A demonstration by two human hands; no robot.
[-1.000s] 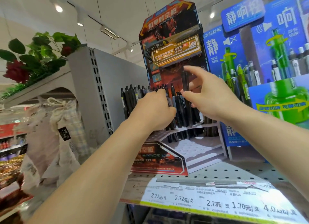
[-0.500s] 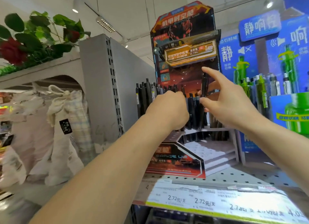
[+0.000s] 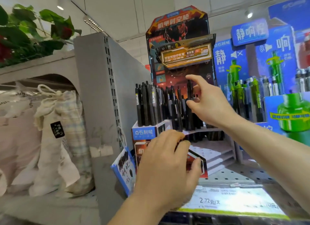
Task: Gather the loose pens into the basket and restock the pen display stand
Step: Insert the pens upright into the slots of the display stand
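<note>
The dark pen display stand stands on the shelf, its rack packed with upright black pens. My right hand is raised to the rack, and its thumb and forefinger pinch one black pen that stands upright among the others. My left hand hangs lower, in front of the stand's red base, with the fingers curled. Dark pen ends show at its fingertips. No basket is in view.
A blue and green pen display stands close on the right. A grey shelf divider rises on the left, with cloth bags beyond it. A small blue card leans by the stand. A price strip runs along the shelf edge.
My left hand has dropped from the rack of pens to the stand's base. My right hand stays at the rack and still pinches the upright pen. The view has shifted left.
</note>
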